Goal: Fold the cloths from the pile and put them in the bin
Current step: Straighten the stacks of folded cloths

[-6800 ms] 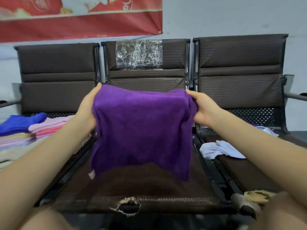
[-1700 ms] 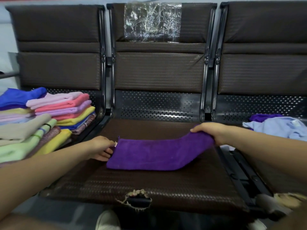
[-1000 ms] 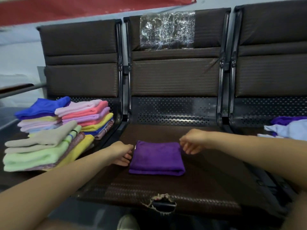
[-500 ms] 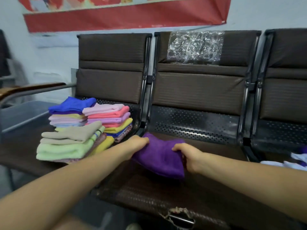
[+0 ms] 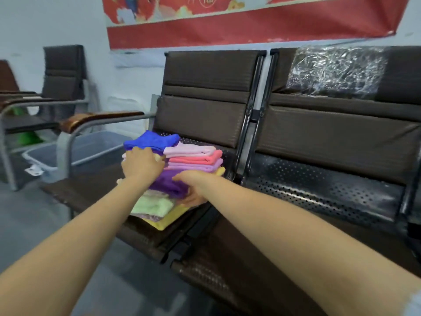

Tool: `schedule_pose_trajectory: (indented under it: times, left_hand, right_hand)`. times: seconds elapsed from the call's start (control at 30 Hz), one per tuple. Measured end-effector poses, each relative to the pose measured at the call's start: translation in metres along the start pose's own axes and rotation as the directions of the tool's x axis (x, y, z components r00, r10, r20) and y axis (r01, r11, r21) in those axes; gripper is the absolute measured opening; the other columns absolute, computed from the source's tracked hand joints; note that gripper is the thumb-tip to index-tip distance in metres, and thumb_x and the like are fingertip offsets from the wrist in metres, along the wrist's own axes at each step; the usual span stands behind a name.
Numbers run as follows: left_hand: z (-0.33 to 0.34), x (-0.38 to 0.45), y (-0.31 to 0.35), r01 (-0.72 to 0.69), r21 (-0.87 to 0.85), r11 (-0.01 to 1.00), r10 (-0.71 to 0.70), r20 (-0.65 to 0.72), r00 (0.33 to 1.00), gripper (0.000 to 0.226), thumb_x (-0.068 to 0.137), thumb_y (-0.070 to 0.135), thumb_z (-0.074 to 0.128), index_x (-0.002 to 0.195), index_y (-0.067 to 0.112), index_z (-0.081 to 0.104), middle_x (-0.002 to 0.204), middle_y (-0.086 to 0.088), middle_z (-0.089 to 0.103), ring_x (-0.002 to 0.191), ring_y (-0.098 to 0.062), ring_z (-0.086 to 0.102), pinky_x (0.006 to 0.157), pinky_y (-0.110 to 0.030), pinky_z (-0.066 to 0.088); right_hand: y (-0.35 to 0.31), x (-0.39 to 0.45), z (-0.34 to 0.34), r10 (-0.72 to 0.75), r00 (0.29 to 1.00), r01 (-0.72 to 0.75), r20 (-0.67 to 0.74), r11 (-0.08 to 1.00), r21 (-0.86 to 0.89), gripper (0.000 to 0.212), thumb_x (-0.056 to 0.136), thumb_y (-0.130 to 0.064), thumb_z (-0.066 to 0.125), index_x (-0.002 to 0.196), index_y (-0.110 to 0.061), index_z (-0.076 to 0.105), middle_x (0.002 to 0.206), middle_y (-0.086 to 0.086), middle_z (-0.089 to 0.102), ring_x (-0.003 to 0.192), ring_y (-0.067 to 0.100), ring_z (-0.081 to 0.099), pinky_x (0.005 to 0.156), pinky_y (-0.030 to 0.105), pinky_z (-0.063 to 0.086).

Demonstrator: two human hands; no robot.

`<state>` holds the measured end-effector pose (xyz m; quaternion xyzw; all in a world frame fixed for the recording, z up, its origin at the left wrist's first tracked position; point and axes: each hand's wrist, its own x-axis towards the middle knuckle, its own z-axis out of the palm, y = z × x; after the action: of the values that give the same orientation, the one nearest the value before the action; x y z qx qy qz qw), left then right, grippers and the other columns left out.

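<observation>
since the purple cloth is folded, i've got my right hand cupped under it and my left hand flat on top, so it lands squared on the folded stack.

Brown bench seat carries folded cloth stacks; yellow cloth lowest.

Both forearms are bare from elbow to wrist, with no sleeves in view. The left hand and right hand wear no gloves, rings or watch.
</observation>
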<state>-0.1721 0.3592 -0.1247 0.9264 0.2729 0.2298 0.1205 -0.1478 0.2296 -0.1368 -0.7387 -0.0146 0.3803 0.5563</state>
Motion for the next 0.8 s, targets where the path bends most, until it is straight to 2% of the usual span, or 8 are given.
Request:
schedule_pose_trajectory:
  times: [0.1,0.27,0.4,0.47,0.53,0.6,0.7,0.8]
  left_hand:
    - [0.018,-0.007,-0.013,-0.090,0.122,0.988,0.084,0.057,0.995,0.043,0.087,0.038,0.057,0.122,0.014,0.061,0.127,-0.018,0.053,0.116,-0.038,0.050,0.094,-0.040,0.042]
    - [0.020,-0.028,0.007,-0.295,0.076,0.952,0.294,0.025,0.955,0.027,0.089,0.028,0.050,0.101,0.017,0.070,0.107,-0.014,0.066,0.100,-0.036,0.059,0.084,-0.036,0.043]
    - [0.021,-0.056,0.056,-0.377,-0.158,0.913,0.391,0.070,0.918,0.026,0.090,0.029,0.048,0.077,0.013,0.065,0.094,-0.011,0.069,0.092,-0.031,0.061,0.069,-0.033,0.042]
    - [0.029,-0.074,0.086,-0.368,-0.293,0.882,0.432,0.194,0.881,0.031,0.092,0.032,0.048,0.074,0.012,0.063,0.101,-0.010,0.069,0.099,-0.029,0.062,0.075,-0.033,0.045]
    - [0.041,-0.097,0.131,-0.314,-0.444,0.839,0.473,0.311,0.824,0.029,0.092,0.031,0.052,0.080,0.012,0.069,0.106,-0.008,0.070,0.102,-0.026,0.063,0.085,-0.033,0.049]
    - [0.050,-0.123,0.177,-0.168,-0.581,0.797,0.487,0.452,0.747,0.027,0.095,0.030,0.052,0.080,0.015,0.068,0.091,-0.007,0.070,0.087,-0.025,0.066,0.076,-0.031,0.052]
    - [0.059,-0.168,0.237,-0.017,-0.613,0.790,0.499,0.626,0.600,0.023,0.099,0.032,0.044,0.089,0.020,0.061,0.082,0.005,0.062,0.072,-0.013,0.060,0.062,-0.023,0.047]
    - [0.072,-0.218,0.291,-0.020,-0.614,0.789,0.549,0.691,0.471,0.019,0.098,0.031,0.045,0.101,0.018,0.059,0.082,0.004,0.060,0.068,-0.011,0.058,0.061,-0.021,0.045]
  right_hand:
    - [0.025,-0.001,-0.018,-0.027,0.999,0.026,-0.036,0.999,-0.022,0.029,0.096,-0.039,0.050,0.087,-0.011,0.050,0.079,0.005,0.056,0.064,0.017,0.055,0.065,0.026,0.048]
    - [0.074,-0.022,-0.101,-0.061,0.989,0.050,-0.134,0.995,-0.088,0.033,0.098,-0.040,0.044,0.112,-0.011,0.051,0.082,0.005,0.062,0.068,0.015,0.061,0.062,0.025,0.048]
    - [0.127,-0.071,-0.181,-0.024,0.965,-0.039,-0.261,0.972,-0.231,0.031,0.102,-0.033,0.040,0.109,-0.009,0.057,0.084,0.004,0.064,0.069,0.014,0.062,0.061,0.023,0.048]
    - [0.147,-0.098,-0.216,-0.015,0.949,-0.069,-0.315,0.965,-0.253,0.030,0.102,-0.032,0.040,0.106,-0.009,0.060,0.080,0.003,0.063,0.066,0.014,0.062,0.059,0.023,0.047]
    - [0.169,-0.131,-0.252,-0.020,0.912,-0.089,-0.411,0.966,-0.244,0.030,0.102,-0.031,0.041,0.102,-0.010,0.062,0.078,0.003,0.063,0.065,0.013,0.062,0.057,0.022,0.047]
    - [0.191,-0.159,-0.281,-0.030,0.869,-0.094,-0.494,0.970,-0.224,0.029,0.102,-0.030,0.042,0.100,-0.011,0.063,0.076,0.003,0.063,0.063,0.013,0.062,0.055,0.021,0.047]
    - [0.221,-0.197,-0.322,0.001,0.821,-0.132,-0.571,0.973,-0.188,0.024,0.101,-0.028,0.044,0.100,-0.011,0.061,0.076,0.003,0.063,0.061,0.014,0.062,0.054,0.022,0.047]
    - [0.248,-0.244,-0.366,0.025,0.776,-0.194,-0.630,0.960,-0.201,0.018,0.098,-0.021,0.047,0.093,-0.008,0.058,0.076,0.005,0.062,0.062,0.016,0.061,0.055,0.022,0.045]
